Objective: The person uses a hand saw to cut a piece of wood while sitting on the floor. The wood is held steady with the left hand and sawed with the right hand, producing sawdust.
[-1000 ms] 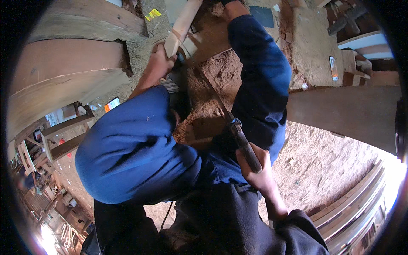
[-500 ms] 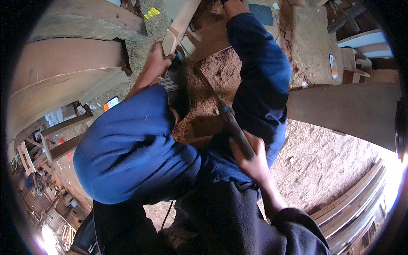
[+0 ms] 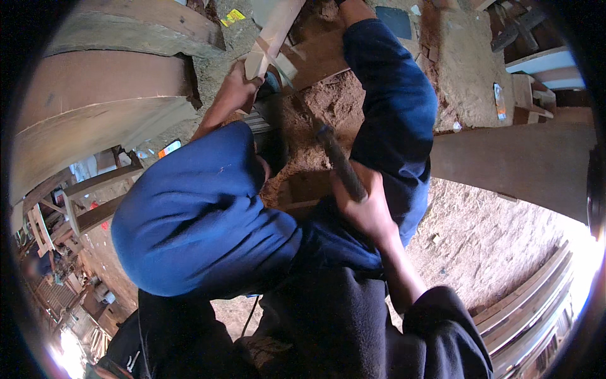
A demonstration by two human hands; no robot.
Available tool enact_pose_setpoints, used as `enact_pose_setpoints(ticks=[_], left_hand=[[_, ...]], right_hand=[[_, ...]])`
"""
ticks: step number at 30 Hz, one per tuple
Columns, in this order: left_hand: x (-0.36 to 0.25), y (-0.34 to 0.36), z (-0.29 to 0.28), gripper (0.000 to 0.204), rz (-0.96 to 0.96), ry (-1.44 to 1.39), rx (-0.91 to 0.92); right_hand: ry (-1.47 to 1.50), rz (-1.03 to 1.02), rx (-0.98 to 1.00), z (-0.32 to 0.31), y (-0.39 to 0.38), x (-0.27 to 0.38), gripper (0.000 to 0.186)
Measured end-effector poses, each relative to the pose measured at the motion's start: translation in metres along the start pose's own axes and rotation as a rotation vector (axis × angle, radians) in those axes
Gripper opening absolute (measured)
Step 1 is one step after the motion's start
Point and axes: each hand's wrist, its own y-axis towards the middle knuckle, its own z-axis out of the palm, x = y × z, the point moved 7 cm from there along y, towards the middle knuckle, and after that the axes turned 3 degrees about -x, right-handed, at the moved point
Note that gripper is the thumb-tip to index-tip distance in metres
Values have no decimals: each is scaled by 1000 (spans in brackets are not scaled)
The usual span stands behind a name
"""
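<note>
My right hand (image 3: pixel 367 205) is closed around the long dark handle (image 3: pixel 341 163) of what looks like a pull saw. Its thin blade (image 3: pixel 285 77), partly blurred, runs away from me to the end of a pale wooden beam (image 3: pixel 278 31) and seems to touch it. At that near end my left hand (image 3: pixel 236 90) grips the beam from the left side, its fingers partly hidden behind the wood. The beam slants up to the far edge of the view. My bent knees in blue trousers stand on either side of the saw.
Thick boards (image 3: pixel 107 82) lie at the left, and a wide plank (image 3: pixel 511 158) stretches across the right. A flat wooden piece (image 3: pixel 319 60) lies under the beam. Sawdust (image 3: pixel 331 98) covers the ground between my legs. Long timbers (image 3: pixel 530 316) are stacked at lower right.
My right hand has moved away from me with the saw, its handle now closer to the beam. My left hand still grips the beam's end.
</note>
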Motion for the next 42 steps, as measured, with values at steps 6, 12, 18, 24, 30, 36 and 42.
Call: enact_pose_setpoints(ticks=[6,12,18,24,30,36,42], left_hand=[[-17,-3,-5,63,43,145,-60],[-21,-7,-2,62,-42,34,-35],[-12,-6,-8,65,92,170,-97],[-10,0,-4,68,-82,56,-1],[-9,-9,-7,68,24,139,-101],[-7,-4,-5,61,-36,60,-14],[-21,-7,3,63,62,172,-91]], right_hand=[[2,173,15,-23,-52,9,8],[-8,-3,-14,-6,-13,3,8],[0,168,27,-22,-49,10,10],[17,55,2,-8,-17,-5,11],[52,82,3,-15,-36,-1,9],[37,115,-13,-16,-42,0,9],[80,109,-25,-13,-37,-3,12]])
